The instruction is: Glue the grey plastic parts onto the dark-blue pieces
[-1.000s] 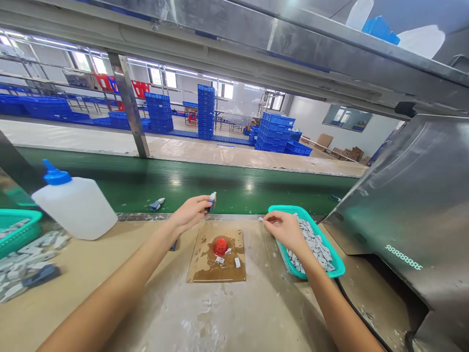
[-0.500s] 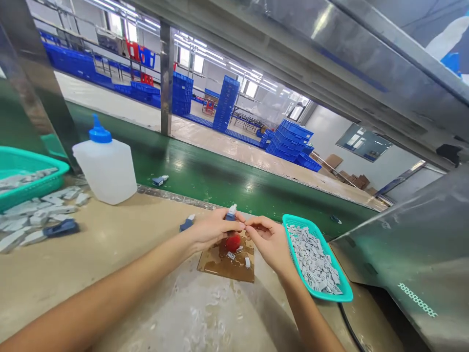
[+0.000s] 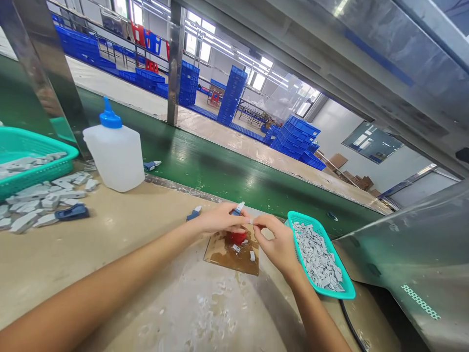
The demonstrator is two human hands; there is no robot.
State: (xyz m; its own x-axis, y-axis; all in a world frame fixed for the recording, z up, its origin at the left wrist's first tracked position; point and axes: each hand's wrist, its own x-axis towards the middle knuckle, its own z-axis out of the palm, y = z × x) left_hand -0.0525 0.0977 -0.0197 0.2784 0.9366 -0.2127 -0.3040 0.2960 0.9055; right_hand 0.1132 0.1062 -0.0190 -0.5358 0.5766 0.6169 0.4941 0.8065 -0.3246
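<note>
My left hand (image 3: 224,218) is closed around a blue-and-white plastic part (image 3: 238,209), its pale tip standing up past the fingers. My right hand (image 3: 275,240) pinches a small whitish piece (image 3: 251,221) between thumb and forefinger, close to the left fingertips. Beneath the left hand, a red round object (image 3: 237,238) rests on a wet brown board (image 3: 223,260), partly hidden by the fingers. A few small grey pieces (image 3: 236,248) lie on that board. Another blue-and-white part (image 3: 194,213) lies on the bench just beyond my left wrist.
At right stands a teal basket (image 3: 348,295) full of small grey pieces. A white bottle with a blue cap (image 3: 116,156), heaped grey parts (image 3: 47,200) and another teal basket (image 3: 68,164) are at left. Behind runs a green belt (image 3: 220,180) carrying a blue-and-white part (image 3: 152,165).
My fingertips have parted slightly, and the whitish piece now shows in my right hand. The part on the belt has shifted left, closer to the bottle. The camera view has also moved slightly.
</note>
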